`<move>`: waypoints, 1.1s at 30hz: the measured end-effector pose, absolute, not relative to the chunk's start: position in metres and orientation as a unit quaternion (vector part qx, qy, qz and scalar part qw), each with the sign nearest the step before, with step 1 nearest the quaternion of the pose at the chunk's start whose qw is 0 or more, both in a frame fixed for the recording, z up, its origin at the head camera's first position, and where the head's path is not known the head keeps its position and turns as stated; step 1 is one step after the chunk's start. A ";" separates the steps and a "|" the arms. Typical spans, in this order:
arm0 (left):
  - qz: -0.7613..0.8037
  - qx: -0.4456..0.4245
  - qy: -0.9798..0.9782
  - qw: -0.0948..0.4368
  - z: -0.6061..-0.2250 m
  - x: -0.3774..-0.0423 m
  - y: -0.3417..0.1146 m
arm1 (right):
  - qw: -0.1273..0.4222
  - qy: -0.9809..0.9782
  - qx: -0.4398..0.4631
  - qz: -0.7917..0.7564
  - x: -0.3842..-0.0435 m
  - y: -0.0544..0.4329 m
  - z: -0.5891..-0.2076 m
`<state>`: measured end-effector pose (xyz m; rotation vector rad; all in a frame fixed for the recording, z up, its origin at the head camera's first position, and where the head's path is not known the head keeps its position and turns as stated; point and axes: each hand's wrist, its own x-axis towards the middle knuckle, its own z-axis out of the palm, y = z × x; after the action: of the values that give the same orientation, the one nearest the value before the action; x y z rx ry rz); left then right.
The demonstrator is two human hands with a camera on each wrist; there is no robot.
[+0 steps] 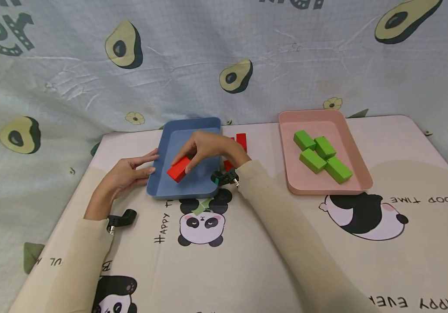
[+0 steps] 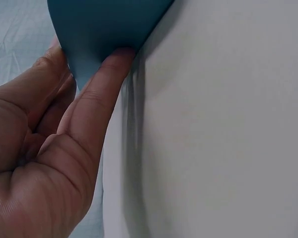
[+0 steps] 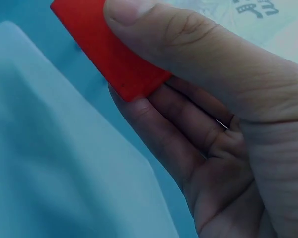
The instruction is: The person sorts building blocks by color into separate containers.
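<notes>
So a red block (image 1: 178, 169) is being pinched in the right hand (image 1: 210, 145), thumb on one side and fingers on the other, and it's being held over the front-left part of the blue tray (image 1: 185, 129), inside the rim. Whether the tray floor is being touched by the block can't really be told from these angles. Over on the left, the tray's outer wall is being touched by the left hand (image 1: 128, 174), with the fingers fairly straight and spread a bit, nothing being gripped as far as can be seen; in the left wrist view one digit is being pressed flat against the wall near the bottom edge. A few more red blocks (image 1: 241, 140) are being partly hidden by the right hand and forearm, on the tabletop just beside the tray's right side. Farther right, well apart from the blue one, four green blocks (image 1: 312, 161) are being held in a pink tray (image 1: 306, 183), bunched close together. Everything's being set off by a panda-print table cover (image 1: 263, 243), and the background is being filled by an avocado-print cloth (image 1: 185, 82).
</notes>
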<state>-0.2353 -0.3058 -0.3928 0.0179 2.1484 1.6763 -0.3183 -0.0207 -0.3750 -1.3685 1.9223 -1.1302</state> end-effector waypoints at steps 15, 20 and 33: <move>0.603 0.008 0.771 0.207 -0.394 -0.236 -0.307 | 0.301 0.719 -0.497 -0.382 -0.322 -0.036 -0.376; 0.600 0.003 0.773 0.206 -0.394 -0.236 -0.307 | 0.321 0.722 -0.491 -0.367 -0.326 -0.042 -0.378; 0.594 0.007 0.778 0.205 -0.394 -0.237 -0.308 | 0.356 0.729 -0.478 -0.337 -0.342 -0.059 -0.379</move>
<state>-0.2366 -0.3076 -0.3940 0.0208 2.1694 1.6563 -0.3421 -0.0585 -0.3789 -1.2339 1.8827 -0.8711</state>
